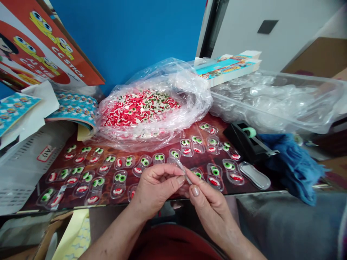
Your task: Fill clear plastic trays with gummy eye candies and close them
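Above the front edge of the table, both my hands pinch a small clear plastic case, which is seen nearly edge-on. My left hand is closed on its left side, thumb against fingers. My right hand grips the other side between thumb and fingertips. Whatever lies inside the case is hidden by my fingers. Around my hands, several clear cases with green candy eyes and red-and-white candy lips, such as this filled case, lie on the table. To the right sits a case without candy.
Behind is an open plastic bag of candy pieces. A clear bin of plastic shells stands back right. Nearer are a black tape dispenser and blue cloth. A white basket and sticker sheets occupy the left.
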The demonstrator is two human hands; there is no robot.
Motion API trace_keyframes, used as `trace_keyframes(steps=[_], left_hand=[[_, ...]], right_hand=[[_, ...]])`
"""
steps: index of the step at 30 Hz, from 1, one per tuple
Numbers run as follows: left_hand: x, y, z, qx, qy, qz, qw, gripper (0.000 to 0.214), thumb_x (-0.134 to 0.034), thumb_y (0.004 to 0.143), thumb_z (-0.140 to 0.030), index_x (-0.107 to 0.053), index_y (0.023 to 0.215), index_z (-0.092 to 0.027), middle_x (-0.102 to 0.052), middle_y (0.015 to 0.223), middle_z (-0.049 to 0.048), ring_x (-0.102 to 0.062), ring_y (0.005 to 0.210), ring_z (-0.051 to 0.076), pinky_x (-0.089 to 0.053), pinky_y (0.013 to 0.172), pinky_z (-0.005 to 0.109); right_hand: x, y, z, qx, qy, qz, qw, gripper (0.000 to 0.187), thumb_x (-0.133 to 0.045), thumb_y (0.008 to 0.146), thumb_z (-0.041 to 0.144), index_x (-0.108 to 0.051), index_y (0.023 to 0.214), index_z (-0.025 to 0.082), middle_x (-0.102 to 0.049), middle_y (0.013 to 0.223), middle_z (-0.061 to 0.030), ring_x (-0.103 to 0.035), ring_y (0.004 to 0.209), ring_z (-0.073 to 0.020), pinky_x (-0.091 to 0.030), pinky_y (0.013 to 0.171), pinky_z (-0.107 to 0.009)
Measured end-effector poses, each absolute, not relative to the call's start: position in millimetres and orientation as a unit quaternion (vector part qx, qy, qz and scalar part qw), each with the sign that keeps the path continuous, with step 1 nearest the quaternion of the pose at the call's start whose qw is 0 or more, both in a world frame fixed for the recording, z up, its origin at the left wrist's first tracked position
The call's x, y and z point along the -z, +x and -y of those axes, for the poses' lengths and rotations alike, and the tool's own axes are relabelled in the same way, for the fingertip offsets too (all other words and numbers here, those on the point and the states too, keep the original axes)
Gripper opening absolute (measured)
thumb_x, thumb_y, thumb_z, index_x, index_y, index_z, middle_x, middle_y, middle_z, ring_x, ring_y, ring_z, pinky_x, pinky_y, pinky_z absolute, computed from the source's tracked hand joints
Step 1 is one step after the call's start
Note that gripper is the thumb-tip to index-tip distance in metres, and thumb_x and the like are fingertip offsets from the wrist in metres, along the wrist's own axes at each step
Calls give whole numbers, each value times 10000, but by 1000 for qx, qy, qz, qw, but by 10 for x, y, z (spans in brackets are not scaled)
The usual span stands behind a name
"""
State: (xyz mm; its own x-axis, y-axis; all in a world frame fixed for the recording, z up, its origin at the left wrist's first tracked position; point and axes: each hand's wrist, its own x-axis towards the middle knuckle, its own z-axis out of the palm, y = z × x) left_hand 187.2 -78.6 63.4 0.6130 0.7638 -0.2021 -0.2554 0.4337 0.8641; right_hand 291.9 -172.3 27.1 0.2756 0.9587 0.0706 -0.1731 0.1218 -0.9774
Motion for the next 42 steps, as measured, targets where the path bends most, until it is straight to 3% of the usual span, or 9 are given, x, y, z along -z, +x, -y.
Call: trace_keyframes(steps=[5,13,19,25,30,42], left_hand=[[-617,1872,789,-326,431,-290,790,69,-750,628,-181,-702,678,-181,-680,649,-8,-605,562,79,-494,555,178],[-588,1889,772,-333,446,-279,783,49,-732,653,-185,-708,695,-196,-685,661,-8,-605,578,84,-487,566,180],[-562,1894,762,-338,454,-287,773,52,-734,642,-181,-707,684,-195,-682,662,-13,-588,577,72,-468,566,168],[-562,1938,766,-342,451,-302,767,39,-715,641,-171,-689,668,-180,-669,657,-14,-566,568,71,-452,565,175],[-567,1965,782,-348,460,-335,745,43,-694,650,-157,-651,647,-165,-637,630,-28,-546,570,67,-445,566,171],[-682,2040,808,-361,486,-377,701,201,-663,586,-112,-551,744,-165,-598,670,-36,-551,616,76,-470,590,181]], right_hand=[[-281,2946,1738,-402,-527,437,609,390,-453,910,267,-427,1281,386,-533,1286,8,-514,1160,-176,-388,1011,-407],[-323,2970,1716,-332,-555,480,593,409,-451,904,229,-422,1292,358,-553,1259,-8,-522,1151,-173,-438,975,-385],[-353,2958,1691,-282,-552,506,600,449,-459,894,171,-425,1280,398,-534,1275,32,-541,1128,-154,-455,961,-330],[-376,2955,1667,-202,-576,543,576,475,-463,882,148,-402,1310,344,-572,1235,-5,-598,1047,-162,-503,904,-333],[-329,2946,1660,-135,-596,563,557,502,-484,861,126,-405,1318,318,-556,1252,-32,-566,1096,-179,-468,950,-380],[-280,2949,1658,-127,-591,573,553,540,-472,857,86,-395,1334,327,-545,1271,-23,-552,1116,-178,-463,961,-377]])
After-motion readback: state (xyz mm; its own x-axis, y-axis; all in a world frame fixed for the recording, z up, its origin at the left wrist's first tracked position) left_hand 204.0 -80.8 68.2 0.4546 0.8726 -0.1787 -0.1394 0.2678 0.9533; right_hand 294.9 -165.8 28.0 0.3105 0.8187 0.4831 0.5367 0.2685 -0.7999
